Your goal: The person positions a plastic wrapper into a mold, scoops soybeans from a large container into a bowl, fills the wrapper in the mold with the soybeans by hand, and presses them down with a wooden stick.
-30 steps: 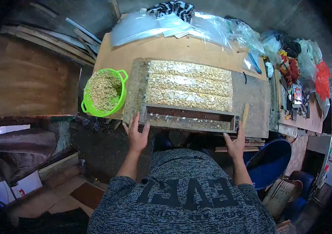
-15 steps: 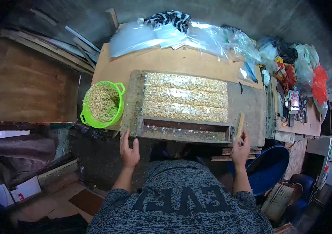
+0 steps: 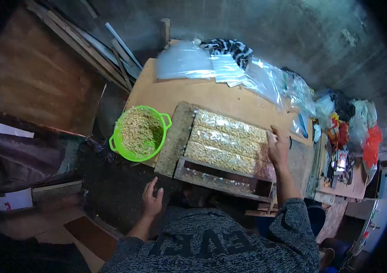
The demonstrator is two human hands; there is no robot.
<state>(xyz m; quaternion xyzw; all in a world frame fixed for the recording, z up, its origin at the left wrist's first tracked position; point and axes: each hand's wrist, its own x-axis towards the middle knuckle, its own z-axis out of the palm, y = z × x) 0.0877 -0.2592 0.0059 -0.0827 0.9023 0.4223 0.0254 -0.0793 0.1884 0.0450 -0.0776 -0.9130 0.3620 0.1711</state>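
Observation:
My left hand [image 3: 152, 200] hangs off the table's near side, below the wooden tray, with its fingers apart and nothing in it. My right hand [image 3: 277, 148] is at the right end of the pale granular strips [image 3: 230, 141], near their far corner. Its fingers are curled, and what they grip, if anything, is hidden. Three strips lie side by side under shiny clear film, beside an open slot in the wooden tray [image 3: 221, 184]. To the left stands a bright green plastic basket [image 3: 147, 157] with two handles, holding loose pale pieces [image 3: 139, 129].
Clear plastic sheets [image 3: 184, 63] and a black-and-white patterned bag [image 3: 230, 49] lie along the table's back edge. Crumpled bags, one a red plastic bag [image 3: 372, 145], pile up at the right. Long planks [image 3: 79, 45] lean at the back left.
My right hand has moved from the tray's near right corner to the far right end of the strips. My left hand has moved away from the tray edge. The view has turned.

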